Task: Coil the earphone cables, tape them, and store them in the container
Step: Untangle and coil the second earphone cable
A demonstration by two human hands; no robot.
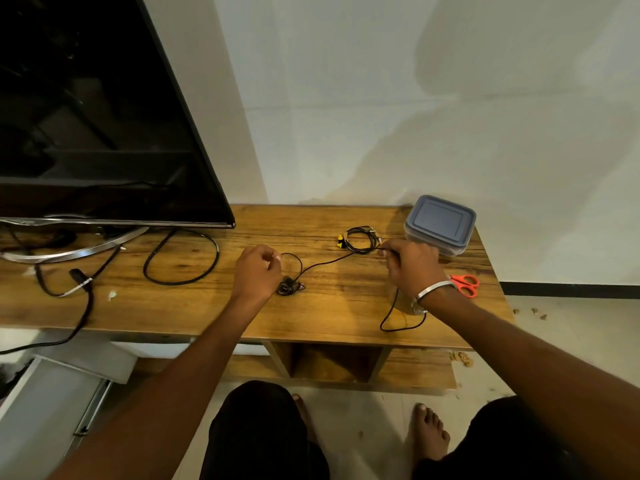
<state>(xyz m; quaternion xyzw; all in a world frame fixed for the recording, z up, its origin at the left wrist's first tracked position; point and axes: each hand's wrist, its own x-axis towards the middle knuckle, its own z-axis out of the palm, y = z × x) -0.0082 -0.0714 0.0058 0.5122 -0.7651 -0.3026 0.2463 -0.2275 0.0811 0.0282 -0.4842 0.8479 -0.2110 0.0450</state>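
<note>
Hands pinching black earphone cable above wooden table.

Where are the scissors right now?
The orange-handled scissors lie on the wooden table near its right end, just beyond the right hand's wrist and in front of the grey-lidded plastic container.

Looks like someone's living room: big TV upper left, sitting on a wooden TV-stand worktop, tiled floor below.
</note>
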